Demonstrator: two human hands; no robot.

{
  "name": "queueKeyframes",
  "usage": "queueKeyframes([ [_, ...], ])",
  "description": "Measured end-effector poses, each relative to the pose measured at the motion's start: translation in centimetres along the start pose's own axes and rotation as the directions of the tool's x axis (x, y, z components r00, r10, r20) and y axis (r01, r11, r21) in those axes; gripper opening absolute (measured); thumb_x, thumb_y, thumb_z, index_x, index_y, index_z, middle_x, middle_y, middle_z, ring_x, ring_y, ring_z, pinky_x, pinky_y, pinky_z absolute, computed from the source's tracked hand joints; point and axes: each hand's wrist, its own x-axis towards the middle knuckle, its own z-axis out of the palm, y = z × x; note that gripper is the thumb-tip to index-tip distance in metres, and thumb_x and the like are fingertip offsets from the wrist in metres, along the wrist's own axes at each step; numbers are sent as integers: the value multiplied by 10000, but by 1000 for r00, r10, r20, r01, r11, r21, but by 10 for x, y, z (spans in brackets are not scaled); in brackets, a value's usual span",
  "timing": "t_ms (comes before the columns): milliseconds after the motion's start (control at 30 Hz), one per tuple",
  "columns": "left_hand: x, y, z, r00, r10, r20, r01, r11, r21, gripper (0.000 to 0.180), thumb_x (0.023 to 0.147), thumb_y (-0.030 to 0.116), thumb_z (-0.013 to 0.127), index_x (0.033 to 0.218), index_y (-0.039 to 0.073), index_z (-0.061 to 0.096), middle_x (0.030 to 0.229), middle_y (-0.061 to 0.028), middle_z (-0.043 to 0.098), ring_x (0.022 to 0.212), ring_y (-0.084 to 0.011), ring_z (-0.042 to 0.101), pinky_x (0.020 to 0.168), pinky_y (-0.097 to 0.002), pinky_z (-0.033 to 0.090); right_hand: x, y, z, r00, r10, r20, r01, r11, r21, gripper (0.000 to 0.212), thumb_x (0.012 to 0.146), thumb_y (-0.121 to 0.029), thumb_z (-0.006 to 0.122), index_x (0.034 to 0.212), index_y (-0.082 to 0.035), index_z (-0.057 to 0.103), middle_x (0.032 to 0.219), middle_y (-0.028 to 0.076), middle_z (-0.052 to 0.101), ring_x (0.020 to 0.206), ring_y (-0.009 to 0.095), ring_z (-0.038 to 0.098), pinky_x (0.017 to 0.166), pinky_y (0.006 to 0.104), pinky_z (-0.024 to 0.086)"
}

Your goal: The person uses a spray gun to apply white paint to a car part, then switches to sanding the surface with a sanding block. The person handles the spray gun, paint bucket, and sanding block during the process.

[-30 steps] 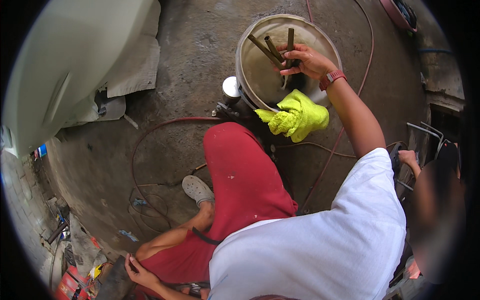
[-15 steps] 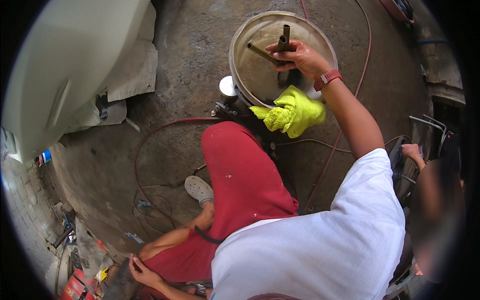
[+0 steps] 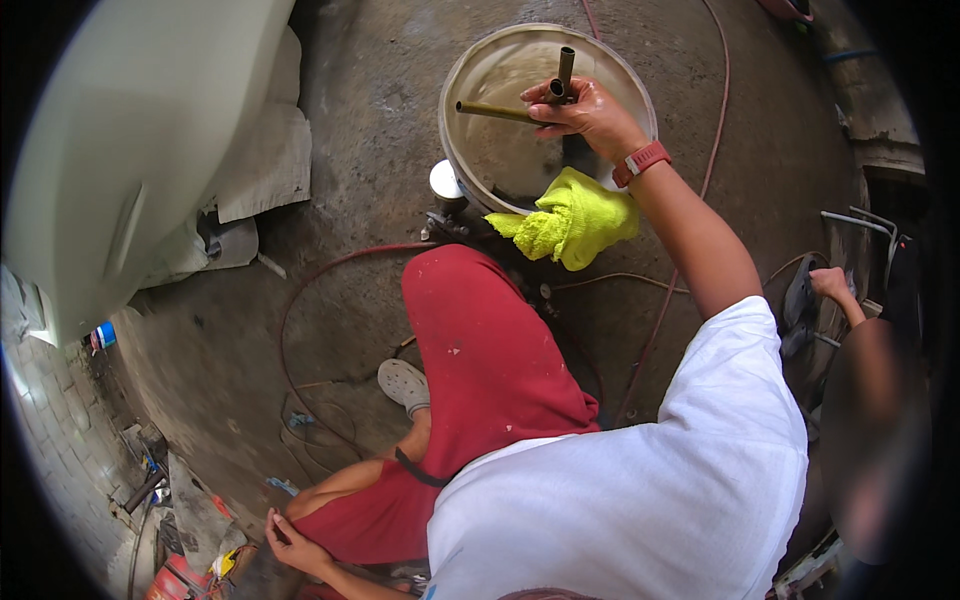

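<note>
Three brownish tubes [image 3: 495, 111], splayed in different directions above the far bucket [image 3: 447, 120], could be dropped into it if the hold of the wet-looking right hand [image 3: 592, 115] were loosened or made slick. The tubes are gripped by its closed fingers, while at near left the left hand [image 3: 298, 548] is seen half-curled beside the red trousers [image 3: 480, 340], with nothing visible in its grasp; a yellow-green cloth [image 3: 580, 215] is draped at the bucket's near rim.
</note>
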Motion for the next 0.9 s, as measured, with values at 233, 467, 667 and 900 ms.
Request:
queueKeyframes([
  [233,5,107,26,925,379,-16,-340,847,409,315,1093,191,694,1325,-14,752,1316,-172,774,1227,-319,720,1091,-437,535,-10,-8,8,1000,-5,-16,4,999,-51,389,947,-195,908,1264,-29,756,1207,70,750,1070,159,764,959,353,685],
  [467,0,359,227,620,683,386,-248,638,-729,431,995,149,821,1404,37,739,1305,-145,796,1169,-227,764,1038,-374,593,-31,-32,40,1000,-17,-2,17,996,-82,385,966,-225,893,1252,-17,741,1112,72,753,961,151,766,877,325,667],
  [667,-21,490,314,613,593,522,135,573,-809,240,984,255,831,1093,41,837,956,-117,843,916,-191,800,876,-343,608,-43,-30,47,997,-76,4,76,997,-9,438,996,-245,863,1355,-51,705,1220,61,746,1065,148,747,874,358,684],
  [900,18,436,279,741,590,320,74,402,-913,288,1085,203,760,1298,10,757,1181,-96,785,1097,-141,729,961,-313,592,-8,-20,3,992,-119,41,66,213,-975,1037,912,-300,874,1739,-68,293,1516,261,644,1370,402,656,1140,459,560],
])
